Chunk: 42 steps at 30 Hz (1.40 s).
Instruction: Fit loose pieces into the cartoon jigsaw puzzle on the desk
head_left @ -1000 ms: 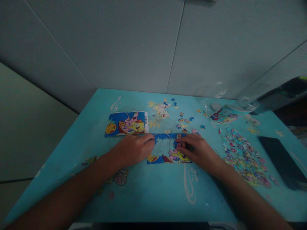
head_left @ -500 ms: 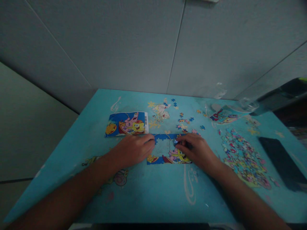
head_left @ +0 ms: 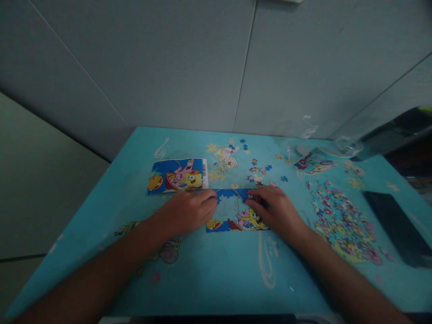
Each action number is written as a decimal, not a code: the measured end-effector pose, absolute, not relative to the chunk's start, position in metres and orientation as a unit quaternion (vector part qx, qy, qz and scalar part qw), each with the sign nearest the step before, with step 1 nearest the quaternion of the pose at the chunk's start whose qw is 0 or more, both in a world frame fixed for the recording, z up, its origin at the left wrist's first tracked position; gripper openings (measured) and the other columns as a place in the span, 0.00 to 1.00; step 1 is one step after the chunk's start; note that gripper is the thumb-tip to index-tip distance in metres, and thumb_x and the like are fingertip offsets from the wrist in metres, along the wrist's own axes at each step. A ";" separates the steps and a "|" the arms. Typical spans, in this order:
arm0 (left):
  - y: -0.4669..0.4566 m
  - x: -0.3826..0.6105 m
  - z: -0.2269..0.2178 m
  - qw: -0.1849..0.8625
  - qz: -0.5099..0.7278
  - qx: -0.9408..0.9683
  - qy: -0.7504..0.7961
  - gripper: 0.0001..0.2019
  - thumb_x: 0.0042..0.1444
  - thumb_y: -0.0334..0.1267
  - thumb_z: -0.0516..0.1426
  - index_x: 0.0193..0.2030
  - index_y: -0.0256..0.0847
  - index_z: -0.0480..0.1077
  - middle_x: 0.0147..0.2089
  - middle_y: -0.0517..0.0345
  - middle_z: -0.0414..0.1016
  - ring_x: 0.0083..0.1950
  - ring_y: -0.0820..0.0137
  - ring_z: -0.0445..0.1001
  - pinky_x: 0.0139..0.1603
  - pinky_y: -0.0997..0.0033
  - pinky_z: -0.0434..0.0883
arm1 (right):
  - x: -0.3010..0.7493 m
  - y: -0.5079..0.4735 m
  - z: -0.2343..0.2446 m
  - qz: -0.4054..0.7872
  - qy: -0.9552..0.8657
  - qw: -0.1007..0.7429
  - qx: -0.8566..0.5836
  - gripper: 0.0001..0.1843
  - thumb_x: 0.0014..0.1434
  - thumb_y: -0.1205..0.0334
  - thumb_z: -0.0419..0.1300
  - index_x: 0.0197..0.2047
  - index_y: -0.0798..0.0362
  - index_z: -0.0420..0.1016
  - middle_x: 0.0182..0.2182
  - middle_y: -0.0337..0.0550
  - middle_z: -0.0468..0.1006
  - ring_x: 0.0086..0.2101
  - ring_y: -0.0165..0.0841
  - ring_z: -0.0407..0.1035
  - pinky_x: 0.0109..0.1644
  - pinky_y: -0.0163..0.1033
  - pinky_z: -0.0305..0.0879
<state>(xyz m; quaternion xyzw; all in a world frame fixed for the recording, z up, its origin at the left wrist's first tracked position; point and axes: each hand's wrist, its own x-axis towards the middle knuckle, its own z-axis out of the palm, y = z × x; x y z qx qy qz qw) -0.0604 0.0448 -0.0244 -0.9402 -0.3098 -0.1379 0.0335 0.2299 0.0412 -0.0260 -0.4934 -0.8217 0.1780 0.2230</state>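
Our right hand [head_left: 278, 208] pinches a blue jigsaw piece [head_left: 246, 198] at two o'clock on the partial jigsaw [head_left: 238, 224]; our left hand [head_left: 191, 209], at ten, we can't tell. Probably seating it, we'd next align tabs.

hands [head_left: 189, 210]: 2 | part-built pzl [head_left: 243, 220]: 1 | pic pkt [head_left: 177, 174]: 1 | pcs pile [head_left: 344, 220]: 1

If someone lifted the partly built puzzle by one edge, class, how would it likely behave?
The puzzle would probably sag or break apart, having an open gap in its middle. It looks thin and flat, so likely light.
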 end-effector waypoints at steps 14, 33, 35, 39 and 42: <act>0.044 -0.061 -0.025 0.030 -0.143 -0.939 -0.312 0.12 0.68 0.36 0.50 0.48 0.38 0.75 0.47 0.51 0.76 0.41 0.70 0.78 0.38 0.71 0.76 | 0.229 0.038 -0.024 0.177 -0.834 0.205 -0.480 0.14 0.65 0.56 0.62 0.52 0.49 0.79 0.36 0.44 0.79 0.38 0.38 0.73 0.46 0.44 0.66; 0.045 -0.060 -0.025 0.035 -0.147 -0.940 -0.307 0.12 0.68 0.35 0.50 0.47 0.37 0.75 0.46 0.52 0.76 0.40 0.71 0.77 0.39 0.72 0.77 | 0.230 0.039 -0.025 0.189 -0.821 0.226 -0.488 0.10 0.63 0.57 0.65 0.46 0.50 0.80 0.34 0.42 0.79 0.35 0.35 0.72 0.44 0.41 0.66; 0.045 -0.060 -0.024 0.034 -0.151 -0.939 -0.307 0.12 0.68 0.35 0.50 0.47 0.38 0.75 0.46 0.52 0.76 0.41 0.71 0.77 0.39 0.72 0.77 | 0.230 0.039 -0.025 0.187 -0.823 0.227 -0.486 0.10 0.64 0.57 0.65 0.46 0.50 0.80 0.35 0.42 0.79 0.36 0.35 0.72 0.45 0.42 0.66; 0.045 -0.060 -0.025 0.033 -0.153 -0.939 -0.305 0.12 0.68 0.35 0.50 0.47 0.38 0.75 0.46 0.52 0.76 0.41 0.70 0.78 0.40 0.71 0.77 | 0.229 0.039 -0.024 0.179 -0.828 0.219 -0.484 0.10 0.64 0.57 0.64 0.47 0.50 0.81 0.36 0.43 0.80 0.37 0.36 0.73 0.48 0.43 0.67; 0.045 -0.061 -0.026 0.037 -0.152 -0.939 -0.305 0.12 0.68 0.35 0.50 0.47 0.38 0.74 0.46 0.51 0.76 0.41 0.70 0.78 0.40 0.71 0.77 | 0.230 0.039 -0.024 0.170 -0.831 0.215 -0.485 0.11 0.65 0.56 0.63 0.48 0.48 0.81 0.36 0.43 0.80 0.37 0.36 0.73 0.49 0.44 0.67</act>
